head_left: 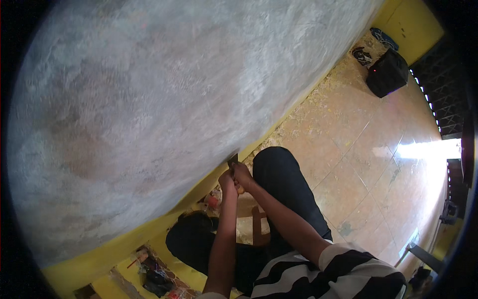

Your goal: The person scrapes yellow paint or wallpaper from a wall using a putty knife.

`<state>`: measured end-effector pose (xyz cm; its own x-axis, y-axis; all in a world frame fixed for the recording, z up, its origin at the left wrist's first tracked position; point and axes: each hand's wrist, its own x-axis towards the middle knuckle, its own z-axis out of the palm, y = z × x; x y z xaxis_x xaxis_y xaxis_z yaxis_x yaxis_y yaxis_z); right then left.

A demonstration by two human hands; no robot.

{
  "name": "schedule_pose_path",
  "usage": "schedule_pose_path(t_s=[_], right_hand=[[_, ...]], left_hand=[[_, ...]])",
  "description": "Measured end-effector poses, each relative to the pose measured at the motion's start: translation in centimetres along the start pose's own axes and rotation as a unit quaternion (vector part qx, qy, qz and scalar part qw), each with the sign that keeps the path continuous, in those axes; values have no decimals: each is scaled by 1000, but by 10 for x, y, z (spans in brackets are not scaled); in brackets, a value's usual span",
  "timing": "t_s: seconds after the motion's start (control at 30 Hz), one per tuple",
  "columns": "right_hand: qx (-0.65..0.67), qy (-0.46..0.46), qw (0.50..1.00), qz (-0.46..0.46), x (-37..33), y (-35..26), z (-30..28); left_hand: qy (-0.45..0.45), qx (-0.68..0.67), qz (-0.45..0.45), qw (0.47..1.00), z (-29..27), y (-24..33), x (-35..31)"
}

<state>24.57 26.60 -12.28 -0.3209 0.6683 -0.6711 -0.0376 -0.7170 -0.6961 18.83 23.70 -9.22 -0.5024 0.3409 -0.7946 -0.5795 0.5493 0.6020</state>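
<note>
Both my hands are closed together around the handle of a scraper [233, 159] with a flat dark blade. My left hand [227, 180] and my right hand [242, 174] touch each other, and most of the handle is hidden in them. The blade points away from me and meets the foot of a patchy grey wall [164, 99], close to its yellow bottom strip [199, 182]. My bent knees in dark trousers lie on either side of my hands.
Pale flakes [303, 112] litter the tiled floor [348, 174] along the wall. Farther off stands a black box [387, 73] with a small red light, dark items beside it. At the lower left, mixed clutter [157, 281] lies by yellow ledges. A dark lattice gate [440, 89] is on the right.
</note>
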Motion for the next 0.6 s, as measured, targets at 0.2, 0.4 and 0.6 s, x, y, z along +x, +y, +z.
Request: schedule_pose_path(t_s=[0.2,0.4,0.6], right_hand=[[20,-19,999,-20,-2,6,3],[-29,-55,998,4,-20,-8,10],[-132,-4,990,-41,19,34,17]], left_hand=[[-42,-10,63,997,-4,-4,4],[3,62,37,997,-17,6,-13],[-30,34,24,999,-32,-33,59]])
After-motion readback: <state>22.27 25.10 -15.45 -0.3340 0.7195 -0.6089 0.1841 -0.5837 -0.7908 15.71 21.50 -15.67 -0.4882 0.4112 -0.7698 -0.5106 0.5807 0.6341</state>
